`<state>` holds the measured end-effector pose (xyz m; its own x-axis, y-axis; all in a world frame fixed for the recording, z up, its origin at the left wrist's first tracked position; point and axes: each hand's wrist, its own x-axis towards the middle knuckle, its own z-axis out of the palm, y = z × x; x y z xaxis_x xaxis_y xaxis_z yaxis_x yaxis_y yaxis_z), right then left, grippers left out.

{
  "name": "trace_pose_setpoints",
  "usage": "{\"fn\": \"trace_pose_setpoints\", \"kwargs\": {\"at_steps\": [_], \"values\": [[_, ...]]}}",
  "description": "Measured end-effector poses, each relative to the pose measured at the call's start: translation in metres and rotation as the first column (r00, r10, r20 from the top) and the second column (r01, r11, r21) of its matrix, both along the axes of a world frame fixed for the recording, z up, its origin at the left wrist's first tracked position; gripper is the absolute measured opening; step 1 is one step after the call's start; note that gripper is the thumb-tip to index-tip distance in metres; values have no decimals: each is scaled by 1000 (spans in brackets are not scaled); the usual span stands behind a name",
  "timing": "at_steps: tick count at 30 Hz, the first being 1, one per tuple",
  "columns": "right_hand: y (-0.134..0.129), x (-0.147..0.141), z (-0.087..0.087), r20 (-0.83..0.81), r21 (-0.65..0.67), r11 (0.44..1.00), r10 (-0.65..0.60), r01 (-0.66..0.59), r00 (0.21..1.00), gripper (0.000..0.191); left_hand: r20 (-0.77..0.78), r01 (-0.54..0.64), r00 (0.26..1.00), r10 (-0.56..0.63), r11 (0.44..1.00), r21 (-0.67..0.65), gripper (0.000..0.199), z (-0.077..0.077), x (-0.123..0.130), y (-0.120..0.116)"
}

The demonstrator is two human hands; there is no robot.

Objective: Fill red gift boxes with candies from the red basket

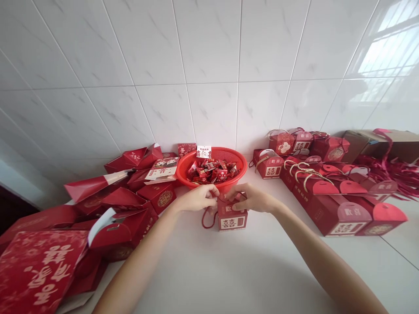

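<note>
A small red gift box (232,220) with white double-happiness lettering stands upright on the white tabletop, in front of the basket. Curled fingers of my left hand (199,198) close at the box's upper left edge; their tips are partly hidden. My right hand (253,198) grips the top flap from the right, with fingers bent over it. A dark red cord (209,221) loops out at the box's left side, below my left hand. Just behind both hands sits a red plastic basket (240,159) holding many red-wrapped candies (212,171).
Unfolded and part-folded red boxes (124,231) pile up along the left. Rows of closed boxes (340,213) with cord handles stand at the right. Behind them lie a brown carton (402,141) and dark red ribbons (389,172). A tiled wall (212,109) bounds the back.
</note>
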<state>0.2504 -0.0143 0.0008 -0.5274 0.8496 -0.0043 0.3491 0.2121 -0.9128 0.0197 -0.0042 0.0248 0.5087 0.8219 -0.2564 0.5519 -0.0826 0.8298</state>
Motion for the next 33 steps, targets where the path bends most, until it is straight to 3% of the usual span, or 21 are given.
{"fn": "trace_pose_setpoints", "kwargs": {"at_steps": [4,7,11,14,21,26,28,30,33], "values": [[-1,-1,5,-10,-10,1000,-4,4,1000,21,387,-27,921,43,999,-45,34,27,-7,-14],[-7,1,16,-97,42,999,-15,19,995,18,475,-13,879,33,999,-47,45,37,-6,-25],[-19,4,33,-231,85,989,-102,125,967,26,424,52,905,-26,997,-49,60,36,3,-35],[-26,2,39,-244,91,982,-141,167,959,29,434,72,900,-44,996,-49,69,33,12,-41],[-31,-13,29,-260,122,953,-240,278,935,32,412,100,903,-120,993,71,76,30,31,-53],[-29,-16,22,-261,157,912,-331,378,907,30,389,71,912,-128,985,157,81,18,36,-50],[-29,-17,24,-274,159,898,-358,410,893,30,265,-27,962,-58,952,304,80,12,38,-48],[-30,-17,26,-297,151,889,-377,433,877,29,107,-102,992,59,881,461,79,5,40,-45],[-29,-16,27,-319,113,892,-384,437,867,27,-65,-77,988,138,820,567,56,-5,43,-41]]}}
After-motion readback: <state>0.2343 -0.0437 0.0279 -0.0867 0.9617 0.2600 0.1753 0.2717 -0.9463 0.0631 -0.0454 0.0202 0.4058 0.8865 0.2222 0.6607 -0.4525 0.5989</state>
